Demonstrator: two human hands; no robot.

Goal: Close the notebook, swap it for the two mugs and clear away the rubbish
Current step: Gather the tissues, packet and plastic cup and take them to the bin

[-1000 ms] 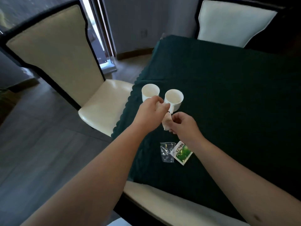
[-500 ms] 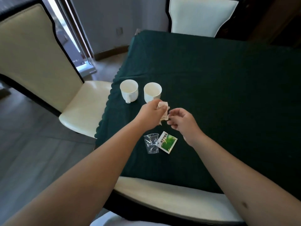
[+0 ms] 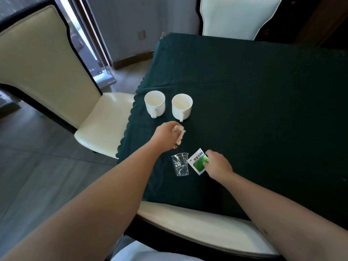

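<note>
Two white mugs stand side by side near the table's left edge, the left mug (image 3: 155, 103) and the right mug (image 3: 182, 106), handles towards me. My left hand (image 3: 165, 134) is shut on a crumpled white tissue (image 3: 179, 135) just in front of them. My right hand (image 3: 216, 164) pinches the right edge of a green and white sachet (image 3: 197, 161) lying on the cloth. A crushed clear plastic cup (image 3: 180, 164) lies on its side left of the sachet. No notebook is in view.
A dark green cloth (image 3: 254, 110) covers the table. Cream chairs stand to the left (image 3: 105, 125), at the far side (image 3: 237, 16) and right under me (image 3: 197, 223). Grey floor lies to the left.
The tissue passed from my right hand to my left hand. My right hand then dropped towards me and took hold of the sachet. The view shifted left.
</note>
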